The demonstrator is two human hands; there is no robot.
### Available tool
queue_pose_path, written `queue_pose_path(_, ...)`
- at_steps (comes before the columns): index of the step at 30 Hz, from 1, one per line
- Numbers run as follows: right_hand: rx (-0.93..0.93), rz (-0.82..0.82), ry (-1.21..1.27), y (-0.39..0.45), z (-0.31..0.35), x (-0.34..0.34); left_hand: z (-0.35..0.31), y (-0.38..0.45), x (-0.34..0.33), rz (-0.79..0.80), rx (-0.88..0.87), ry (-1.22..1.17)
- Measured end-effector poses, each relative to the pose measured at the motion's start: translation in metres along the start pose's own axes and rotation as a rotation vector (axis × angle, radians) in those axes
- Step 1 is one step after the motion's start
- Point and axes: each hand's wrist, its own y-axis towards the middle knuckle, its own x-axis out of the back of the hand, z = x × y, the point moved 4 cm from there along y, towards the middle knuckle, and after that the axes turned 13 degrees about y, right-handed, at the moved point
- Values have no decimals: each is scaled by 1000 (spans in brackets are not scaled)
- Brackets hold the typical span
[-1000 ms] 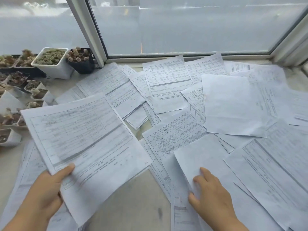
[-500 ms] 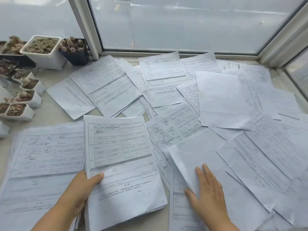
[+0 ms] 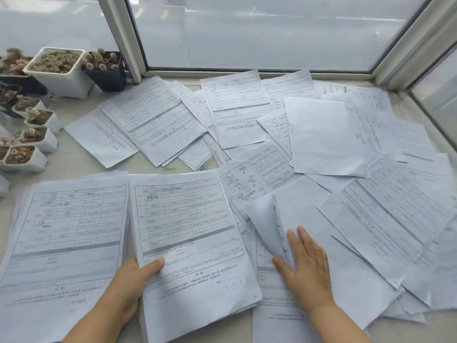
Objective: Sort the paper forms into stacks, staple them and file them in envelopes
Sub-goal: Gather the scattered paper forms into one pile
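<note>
Head view: left hand (image 3: 128, 280) pinches middle stack (image 3: 193, 243) near sill's front edge; right hand (image 3: 306, 266), fingers spread flat, peels blank sheet (image 3: 267, 224). Lift one sheet only.

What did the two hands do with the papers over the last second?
The left hand brought the form it held up down onto the middle stack, beside the left stack, and still grips it. The right hand, flat before, has lifted a sheet's corner. The scattered forms and plant pots stayed put.
</note>
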Motion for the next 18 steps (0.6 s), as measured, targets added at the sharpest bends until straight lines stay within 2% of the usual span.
queue_pose_path(4,1,-143,111,3,6,15,6,-16,-12,45,-23,-13)
queue_pose_path(6,-14,-146,88,2,17,30,10,-25,-24,88,-35,8)
queue_pose_path(11,6,97,74,-21,89,48,16,-42,-51,142,-33,51)
queue_pose_path(14,50,175,225,-30,140,25,12,-48,-63,197,-29,-54)
queue_pose_path(16,-5,249,324,-31,159,-2,12,-52,-69,264,2,-177)
queue_pose_path(18,-161,422,496,-35,164,-34,15,-53,-70,307,38,-293)
